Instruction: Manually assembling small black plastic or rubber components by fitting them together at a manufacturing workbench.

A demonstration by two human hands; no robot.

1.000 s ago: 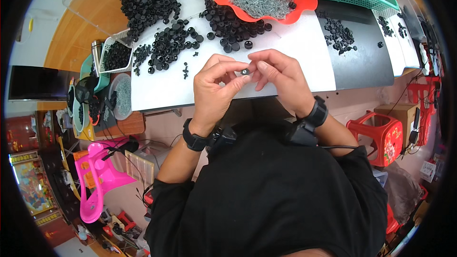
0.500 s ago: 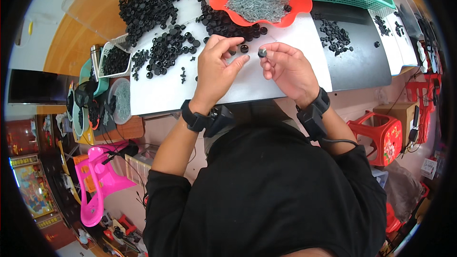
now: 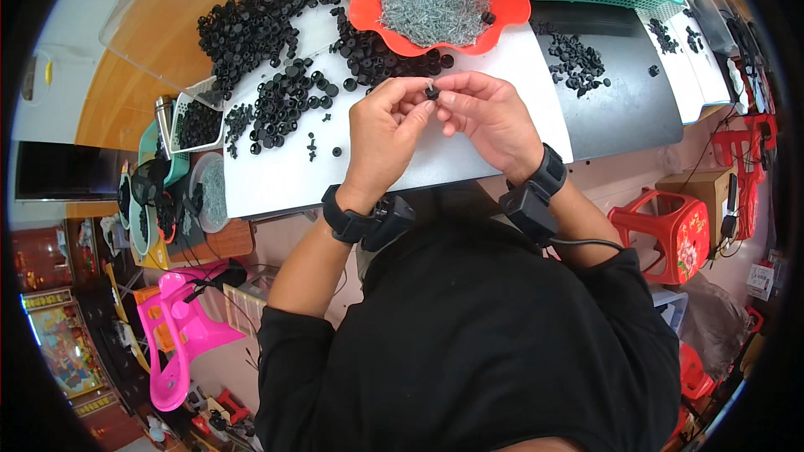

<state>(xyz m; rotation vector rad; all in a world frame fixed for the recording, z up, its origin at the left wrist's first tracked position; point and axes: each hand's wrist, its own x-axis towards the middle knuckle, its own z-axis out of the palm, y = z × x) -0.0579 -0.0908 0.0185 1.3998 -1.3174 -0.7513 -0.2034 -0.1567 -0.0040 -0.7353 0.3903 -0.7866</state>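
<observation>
Two hands hold one black part; partly hidden.

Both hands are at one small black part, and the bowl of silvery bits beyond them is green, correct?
No: the bowl is red, not green, as the head view shows. The left hand and right hand are indeed at one small black part.

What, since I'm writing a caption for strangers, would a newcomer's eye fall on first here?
Probably the red bowl at top centre, heaped with silvery metal bits, with black parts piled to its left. Next, near the middle, the left hand and right hand, their fingertips meeting at a small black piece. Then perhaps the bright pink chair at lower left.
</observation>
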